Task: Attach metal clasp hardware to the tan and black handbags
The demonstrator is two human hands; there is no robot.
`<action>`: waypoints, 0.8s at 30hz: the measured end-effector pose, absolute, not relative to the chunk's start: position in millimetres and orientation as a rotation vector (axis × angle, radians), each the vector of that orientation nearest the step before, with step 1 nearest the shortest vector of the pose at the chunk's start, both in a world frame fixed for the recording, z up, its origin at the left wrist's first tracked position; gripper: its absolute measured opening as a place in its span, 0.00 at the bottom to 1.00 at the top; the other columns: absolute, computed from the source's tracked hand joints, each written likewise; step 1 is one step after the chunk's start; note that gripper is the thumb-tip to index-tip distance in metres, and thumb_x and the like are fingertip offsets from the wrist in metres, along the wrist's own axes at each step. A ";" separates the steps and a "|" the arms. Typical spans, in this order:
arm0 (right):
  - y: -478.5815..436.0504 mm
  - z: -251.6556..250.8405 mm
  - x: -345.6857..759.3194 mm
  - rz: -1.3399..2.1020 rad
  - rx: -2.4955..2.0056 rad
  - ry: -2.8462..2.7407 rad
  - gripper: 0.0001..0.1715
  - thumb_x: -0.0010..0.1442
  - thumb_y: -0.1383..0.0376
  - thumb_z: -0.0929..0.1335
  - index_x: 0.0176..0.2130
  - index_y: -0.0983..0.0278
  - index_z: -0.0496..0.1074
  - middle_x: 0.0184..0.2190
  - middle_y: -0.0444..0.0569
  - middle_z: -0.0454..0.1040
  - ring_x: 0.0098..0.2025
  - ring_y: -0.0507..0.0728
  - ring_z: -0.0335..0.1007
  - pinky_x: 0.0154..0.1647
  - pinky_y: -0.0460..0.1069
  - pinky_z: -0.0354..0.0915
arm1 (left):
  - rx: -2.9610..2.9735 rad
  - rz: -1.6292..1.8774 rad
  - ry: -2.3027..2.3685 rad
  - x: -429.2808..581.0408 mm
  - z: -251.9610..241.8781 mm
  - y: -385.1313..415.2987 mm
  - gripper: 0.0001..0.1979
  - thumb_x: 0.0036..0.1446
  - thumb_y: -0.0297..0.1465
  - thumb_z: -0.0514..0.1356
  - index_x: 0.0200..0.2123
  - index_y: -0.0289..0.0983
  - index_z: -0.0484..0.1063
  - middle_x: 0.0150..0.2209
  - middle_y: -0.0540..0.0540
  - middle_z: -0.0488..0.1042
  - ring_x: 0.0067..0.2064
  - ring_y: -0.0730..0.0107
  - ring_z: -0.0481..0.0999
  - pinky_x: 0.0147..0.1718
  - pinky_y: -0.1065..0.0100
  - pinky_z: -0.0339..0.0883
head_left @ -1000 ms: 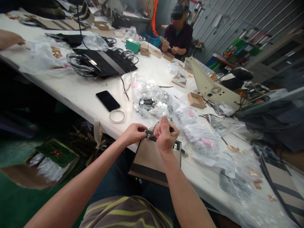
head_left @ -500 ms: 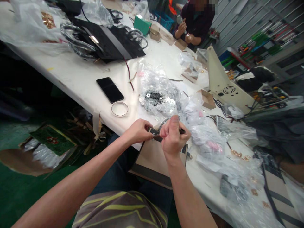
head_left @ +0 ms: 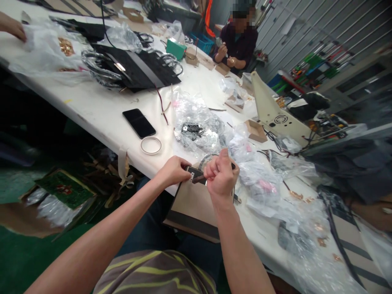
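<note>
A beige panel with black borders point(head_left: 196, 201) lies across my lap against the table edge. At its far left corner my left hand point(head_left: 176, 170) pinches the black border between thumb and fingers, beside a small pale metal plate point(head_left: 192, 176) with holes. My right hand point(head_left: 221, 173) is closed in a fist, thumb up, over the same border. From the fist a dark, flat-tipped tool point(head_left: 199, 179) points left towards the plate; its kind is hard to make out. Just beyond the hands sits a clear plastic bag point(head_left: 199, 122) holding small black and metal pieces.
A phone point(head_left: 139, 122) and a tape roll point(head_left: 151, 145) lie on the white table point(head_left: 107, 102). Black bags with wrapped handles point(head_left: 137, 67) are at the far left. Plastic-wrapped bundles point(head_left: 260, 179) and a cream machine point(head_left: 272, 114) stand right. A co-worker point(head_left: 235, 45) sits across; another hand point(head_left: 14, 28) shows left.
The view has shifted a little, showing more of the far side. Another person's hand has come in at upper left. My hands keep their grips, and more of the tool's tip shows.
</note>
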State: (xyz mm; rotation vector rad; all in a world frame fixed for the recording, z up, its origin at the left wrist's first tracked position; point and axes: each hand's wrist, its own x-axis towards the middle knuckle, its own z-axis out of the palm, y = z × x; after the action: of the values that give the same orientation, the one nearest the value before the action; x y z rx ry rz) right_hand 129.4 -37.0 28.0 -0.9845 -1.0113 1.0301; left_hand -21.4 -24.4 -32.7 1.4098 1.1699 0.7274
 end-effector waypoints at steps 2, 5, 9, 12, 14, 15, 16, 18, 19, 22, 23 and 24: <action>-36.0 26.7 127.5 1.078 -0.981 -1.015 0.41 0.71 0.40 0.72 0.21 0.57 0.53 0.16 0.34 0.48 0.14 0.47 0.43 0.13 0.48 0.45 | 1.399 0.733 1.170 -21.3 -33.2 -25.4 0.11 0.43 0.32 0.64 0.29 0.34 0.85 0.20 0.54 0.65 0.27 0.72 0.61 0.26 0.66 0.49; -20.9 17.4 124.4 1.164 -1.054 -0.968 0.42 0.68 0.39 0.73 0.20 0.57 0.52 0.15 0.33 0.47 0.14 0.46 0.41 0.12 0.48 0.41 | 1.353 0.731 1.150 -21.7 -33.3 -26.0 0.12 0.43 0.33 0.65 0.29 0.33 0.86 0.21 0.54 0.64 0.27 0.73 0.59 0.26 0.66 0.48; 15.9 4.0 123.8 1.326 -1.222 -0.806 0.42 0.63 0.36 0.75 0.23 0.56 0.50 0.15 0.31 0.47 0.14 0.46 0.39 0.11 0.46 0.38 | 1.354 0.741 1.157 -21.8 -35.2 -25.6 0.14 0.43 0.36 0.68 0.31 0.32 0.87 0.21 0.54 0.65 0.28 0.73 0.60 0.26 0.67 0.48; 31.0 5.9 126.7 1.447 -1.315 -0.732 0.43 0.61 0.34 0.75 0.23 0.56 0.50 0.14 0.29 0.47 0.15 0.45 0.37 0.11 0.45 0.37 | 1.330 0.748 1.151 -22.2 -38.4 -24.4 0.17 0.43 0.37 0.69 0.34 0.32 0.88 0.22 0.53 0.67 0.28 0.72 0.60 0.27 0.68 0.50; 27.4 13.5 129.4 1.452 -1.274 -0.749 0.44 0.62 0.34 0.75 0.23 0.56 0.50 0.14 0.30 0.47 0.15 0.45 0.37 0.11 0.45 0.37 | 1.289 0.751 1.130 -22.6 -40.2 -24.1 0.20 0.42 0.37 0.69 0.37 0.32 0.89 0.23 0.53 0.70 0.28 0.72 0.62 0.27 0.69 0.52; 22.0 18.1 130.5 1.418 -1.221 -0.769 0.44 0.62 0.34 0.75 0.23 0.56 0.49 0.14 0.30 0.46 0.15 0.45 0.37 0.11 0.46 0.37 | 1.270 0.753 1.121 -22.7 -40.7 -24.4 0.20 0.42 0.37 0.69 0.38 0.32 0.89 0.24 0.53 0.71 0.28 0.72 0.63 0.28 0.69 0.53; 14.9 22.5 131.1 1.356 -1.157 -0.793 0.44 0.63 0.34 0.75 0.23 0.56 0.49 0.15 0.30 0.46 0.15 0.46 0.37 0.12 0.46 0.38 | 1.262 0.754 1.118 -22.8 -40.9 -24.8 0.20 0.41 0.37 0.69 0.38 0.32 0.89 0.24 0.53 0.71 0.29 0.71 0.64 0.28 0.69 0.53; -0.9 29.1 130.0 1.197 -1.034 -0.852 0.43 0.64 0.36 0.75 0.22 0.56 0.50 0.15 0.31 0.46 0.15 0.46 0.39 0.12 0.47 0.40 | 1.268 0.752 1.121 -23.0 -40.5 -25.9 0.19 0.41 0.36 0.68 0.37 0.32 0.89 0.24 0.52 0.72 0.29 0.71 0.65 0.28 0.69 0.54; -8.4 30.7 128.0 1.128 -0.998 -0.888 0.43 0.65 0.36 0.74 0.22 0.56 0.51 0.15 0.32 0.46 0.14 0.46 0.40 0.12 0.47 0.40 | 1.269 0.752 1.120 -23.2 -40.2 -26.5 0.19 0.41 0.36 0.68 0.36 0.32 0.89 0.24 0.52 0.72 0.29 0.71 0.65 0.28 0.69 0.54; -26.3 28.4 117.7 0.994 -1.007 -1.002 0.41 0.68 0.38 0.73 0.20 0.56 0.54 0.15 0.34 0.50 0.14 0.47 0.45 0.13 0.48 0.44 | 1.232 0.758 1.088 -24.8 -40.8 -27.9 0.19 0.41 0.35 0.68 0.37 0.32 0.89 0.24 0.52 0.71 0.29 0.71 0.64 0.29 0.69 0.53; -30.9 25.7 113.7 0.956 -1.037 -1.037 0.40 0.69 0.38 0.73 0.21 0.56 0.55 0.15 0.34 0.51 0.14 0.48 0.46 0.13 0.48 0.46 | 1.216 0.764 1.061 -25.8 -41.5 -28.2 0.19 0.42 0.36 0.69 0.37 0.32 0.89 0.24 0.52 0.71 0.29 0.72 0.64 0.29 0.69 0.53; -35.2 22.5 109.9 0.912 -1.069 -1.071 0.39 0.69 0.39 0.72 0.21 0.56 0.57 0.15 0.35 0.52 0.14 0.48 0.48 0.14 0.49 0.47 | 1.214 0.770 1.035 -26.9 -42.4 -28.5 0.19 0.43 0.37 0.69 0.37 0.33 0.89 0.24 0.53 0.71 0.29 0.72 0.63 0.29 0.69 0.52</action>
State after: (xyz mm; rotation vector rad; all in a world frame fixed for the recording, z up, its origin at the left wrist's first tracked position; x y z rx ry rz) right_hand 109.9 -35.2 22.5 -1.0694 -1.0709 0.9124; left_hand -26.9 -28.5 -42.4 1.2138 1.0353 0.7697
